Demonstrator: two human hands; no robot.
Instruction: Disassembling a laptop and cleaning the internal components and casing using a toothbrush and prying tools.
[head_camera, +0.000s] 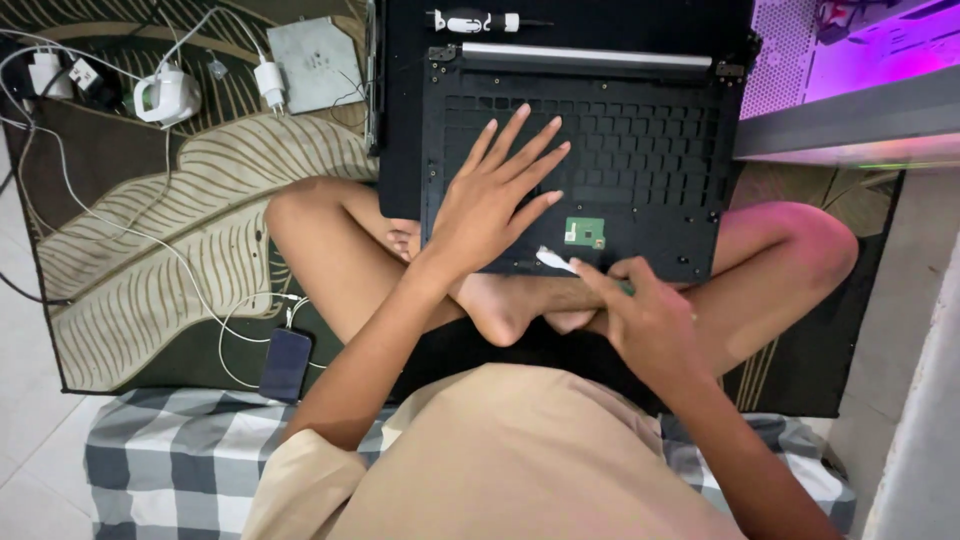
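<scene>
Right hand (650, 315): fingers closed round small white-tipped pry tool (556, 260), tip touching near edge of black laptop chassis (580, 150), just left of small green circuit board (585, 233).

Left hand (495, 195): flat, fingers spread, grasping nothing, pressing on empty keyboard frame, steadying chassis resting on crossed legs.

Judged step: prying or working at near edge. Next move seems to need steady pressure from left hand, fine tip control.

Screwdriver (475, 21) lies far, above hinge. Phone (286, 364) near left on rug, chargers (168, 95) far left.

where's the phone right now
Head view, lower left: the phone lies on the rug's front edge beside the person's knee, a white cable plugged into it.
</scene>
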